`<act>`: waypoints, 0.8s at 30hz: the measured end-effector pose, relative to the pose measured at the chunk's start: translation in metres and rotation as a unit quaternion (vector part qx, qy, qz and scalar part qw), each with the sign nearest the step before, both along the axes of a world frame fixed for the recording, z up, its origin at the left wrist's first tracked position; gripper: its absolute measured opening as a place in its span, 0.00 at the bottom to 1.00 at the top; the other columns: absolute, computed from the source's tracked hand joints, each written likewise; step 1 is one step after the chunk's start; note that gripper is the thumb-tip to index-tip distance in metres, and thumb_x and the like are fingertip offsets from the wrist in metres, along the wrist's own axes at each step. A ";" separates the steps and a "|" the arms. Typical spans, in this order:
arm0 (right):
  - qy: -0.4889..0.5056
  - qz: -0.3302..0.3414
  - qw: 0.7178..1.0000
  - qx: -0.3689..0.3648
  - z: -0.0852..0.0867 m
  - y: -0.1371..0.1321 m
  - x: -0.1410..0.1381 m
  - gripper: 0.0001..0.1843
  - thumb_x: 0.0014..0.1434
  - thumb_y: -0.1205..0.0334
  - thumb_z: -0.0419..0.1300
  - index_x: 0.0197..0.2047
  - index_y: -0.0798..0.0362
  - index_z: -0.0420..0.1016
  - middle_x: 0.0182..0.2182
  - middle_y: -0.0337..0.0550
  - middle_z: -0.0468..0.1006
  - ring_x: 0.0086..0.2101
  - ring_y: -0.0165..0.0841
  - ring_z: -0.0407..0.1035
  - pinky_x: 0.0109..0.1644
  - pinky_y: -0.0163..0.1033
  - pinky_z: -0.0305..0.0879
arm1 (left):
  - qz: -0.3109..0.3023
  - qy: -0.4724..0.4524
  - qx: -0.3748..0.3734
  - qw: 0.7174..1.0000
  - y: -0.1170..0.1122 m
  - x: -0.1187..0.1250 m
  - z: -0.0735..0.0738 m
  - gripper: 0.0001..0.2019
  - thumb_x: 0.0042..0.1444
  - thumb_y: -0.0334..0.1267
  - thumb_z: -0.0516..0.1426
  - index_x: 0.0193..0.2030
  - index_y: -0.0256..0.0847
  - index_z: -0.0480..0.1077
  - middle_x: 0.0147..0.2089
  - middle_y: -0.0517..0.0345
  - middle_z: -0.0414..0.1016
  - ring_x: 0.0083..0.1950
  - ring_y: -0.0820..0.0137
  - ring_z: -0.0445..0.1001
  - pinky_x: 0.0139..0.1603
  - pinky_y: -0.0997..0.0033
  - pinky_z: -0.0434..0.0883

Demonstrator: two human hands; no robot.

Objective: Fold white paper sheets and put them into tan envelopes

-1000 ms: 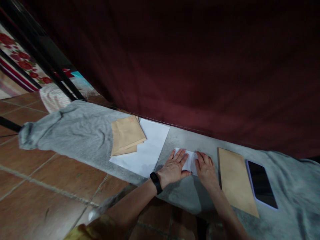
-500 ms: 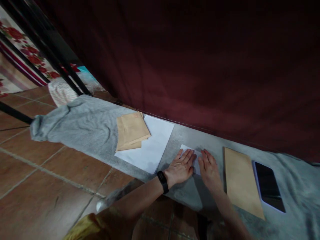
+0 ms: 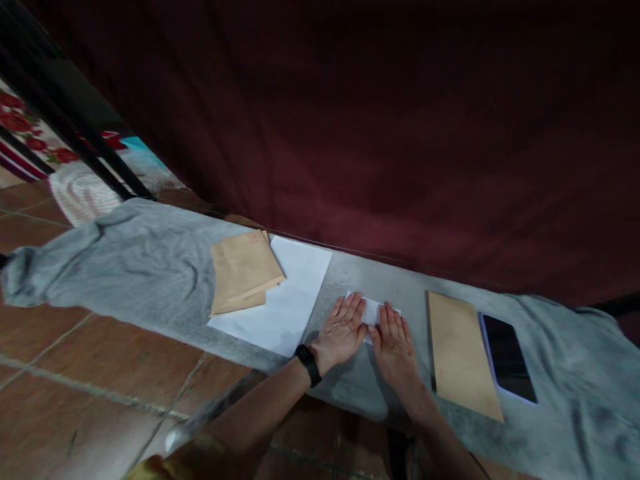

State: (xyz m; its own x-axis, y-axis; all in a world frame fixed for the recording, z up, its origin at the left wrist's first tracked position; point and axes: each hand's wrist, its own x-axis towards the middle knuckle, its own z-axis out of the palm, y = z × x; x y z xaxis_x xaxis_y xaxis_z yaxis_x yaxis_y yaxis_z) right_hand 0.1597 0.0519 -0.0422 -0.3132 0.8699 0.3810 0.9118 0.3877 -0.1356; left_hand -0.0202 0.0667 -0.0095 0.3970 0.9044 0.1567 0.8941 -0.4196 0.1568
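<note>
A small folded sheet of white paper point(image 3: 371, 312) lies on the grey cloth point(image 3: 357, 270) in front of me. My left hand point(image 3: 343, 332), with a black band on its wrist, rests flat over the paper's left part, fingers stretched out. Over the right part lies my right hand point(image 3: 395, 343), also flat, its fingers extended and close together. Between the two hands the middle of the paper shows; its ends are partly covered. Neither hand is gripping it.
To the left, several brown envelopes point(image 3: 247, 267) overlap a stack of white paper point(image 3: 295, 287). On the right lie another brown envelope point(image 3: 463, 353) and a phone point(image 3: 509, 357). A dark red curtain point(image 3: 350, 167) hangs along the far edge. Tiled floor point(image 3: 100, 373) shows at lower left.
The view has shifted, so the scene sits further left. Both hands now lie flatter on the folded paper, with more of its middle showing between them.
</note>
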 end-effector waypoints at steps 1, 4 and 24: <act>0.000 -0.011 1.000 0.002 0.000 0.000 0.000 0.28 0.75 0.57 0.43 0.71 0.63 0.61 0.72 0.64 0.57 0.71 0.49 0.50 0.71 0.62 0.54 | 0.007 0.000 0.003 1.000 0.001 -0.001 -0.001 0.29 0.74 0.47 0.41 0.75 0.31 0.53 0.78 0.42 0.51 0.79 0.60 0.48 0.78 0.54 0.48; 0.013 -0.043 0.999 0.007 -0.001 -0.001 0.000 0.31 0.75 0.53 0.42 0.72 0.65 0.59 0.71 0.65 0.57 0.71 0.50 0.52 0.71 0.61 0.54 | 0.026 -0.001 0.008 1.000 0.003 -0.003 -0.001 0.31 0.74 0.50 0.41 0.74 0.30 0.54 0.77 0.40 0.52 0.79 0.59 0.48 0.77 0.53 0.50; 0.067 -0.006 0.997 0.022 0.007 0.001 0.002 0.34 0.74 0.55 0.46 0.76 0.60 0.47 0.73 0.61 0.54 0.71 0.50 0.51 0.70 0.62 0.58 | 0.069 0.001 0.010 0.998 0.007 -0.006 0.002 0.30 0.73 0.51 0.42 0.73 0.33 0.57 0.76 0.40 0.56 0.78 0.56 0.53 0.76 0.46 0.53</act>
